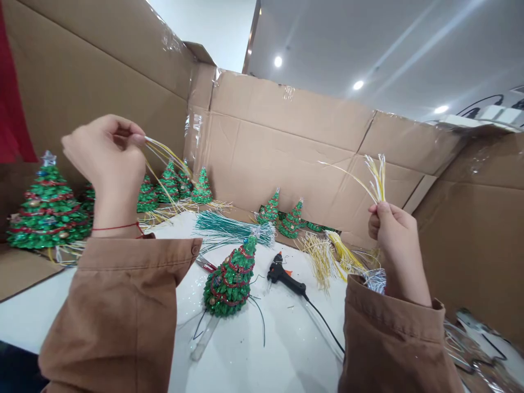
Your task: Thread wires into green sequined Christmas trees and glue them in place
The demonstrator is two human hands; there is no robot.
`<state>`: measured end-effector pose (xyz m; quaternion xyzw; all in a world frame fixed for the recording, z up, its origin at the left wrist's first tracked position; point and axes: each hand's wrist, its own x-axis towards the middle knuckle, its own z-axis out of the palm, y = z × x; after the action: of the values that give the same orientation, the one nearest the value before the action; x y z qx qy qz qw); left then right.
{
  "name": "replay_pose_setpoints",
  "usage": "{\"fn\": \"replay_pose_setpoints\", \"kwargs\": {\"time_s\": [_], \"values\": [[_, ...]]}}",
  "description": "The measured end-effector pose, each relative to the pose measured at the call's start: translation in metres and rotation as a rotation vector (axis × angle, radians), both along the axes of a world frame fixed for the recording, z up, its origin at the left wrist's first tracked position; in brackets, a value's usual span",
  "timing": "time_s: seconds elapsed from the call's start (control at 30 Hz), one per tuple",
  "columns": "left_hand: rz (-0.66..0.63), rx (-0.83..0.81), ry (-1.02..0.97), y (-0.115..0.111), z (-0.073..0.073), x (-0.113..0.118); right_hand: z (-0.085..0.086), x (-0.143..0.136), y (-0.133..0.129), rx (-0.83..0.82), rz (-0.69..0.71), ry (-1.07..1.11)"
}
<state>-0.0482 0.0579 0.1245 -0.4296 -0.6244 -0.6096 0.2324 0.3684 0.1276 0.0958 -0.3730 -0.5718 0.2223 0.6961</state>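
My left hand (108, 155), raised at the left, pinches the ends of a few yellow and white wires (167, 155) that trail down to the right. At the right, my right hand (391, 224) is closed round a bundle of yellow and white wires (377, 177), whose tips fan upward; one strand sticks out to the left. Between and below my hands, a small green Christmas tree (231, 278) with red garland leans on the white table (262, 360). A black glue gun (286, 277) lies just right of it.
Several decorated trees (49, 207) line the left side, and more (291, 218) stand at the back. Green wires (229, 226), yellow and white wires (321, 254) and red-handled scissors (206, 265) lie on the table. Cardboard walls (286, 136) surround it.
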Motion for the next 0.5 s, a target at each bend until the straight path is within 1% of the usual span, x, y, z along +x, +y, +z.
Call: {"fn": "replay_pose_setpoints", "kwargs": {"time_s": [0.03,0.07,0.1,0.13,0.23,0.3,0.4,0.5], "values": [[0.142,-0.004,0.063,-0.003,0.0,0.0,0.001,0.002,0.0,-0.005,-0.005,0.012],[0.254,-0.023,0.127,-0.005,-0.001,0.001,0.001,0.005,0.0,-0.007,-0.009,0.022],[0.33,-0.066,0.192,-0.006,-0.001,0.002,0.002,0.007,0.0,-0.006,-0.008,0.028],[0.35,-0.163,0.245,-0.007,-0.001,0.003,0.002,0.009,0.0,-0.005,-0.004,0.03],[0.324,-0.445,0.368,-0.008,-0.001,0.007,0.002,0.014,0.0,-0.008,0.0,0.033],[0.307,-0.569,0.399,-0.007,0.001,0.008,0.001,0.016,0.001,-0.009,-0.011,0.043],[0.265,-0.661,0.403,-0.004,0.002,0.007,0.001,0.017,0.001,-0.011,-0.022,0.059],[0.217,-0.732,0.392,0.01,-0.004,0.0,0.001,0.015,0.001,-0.017,-0.001,0.041]]}}
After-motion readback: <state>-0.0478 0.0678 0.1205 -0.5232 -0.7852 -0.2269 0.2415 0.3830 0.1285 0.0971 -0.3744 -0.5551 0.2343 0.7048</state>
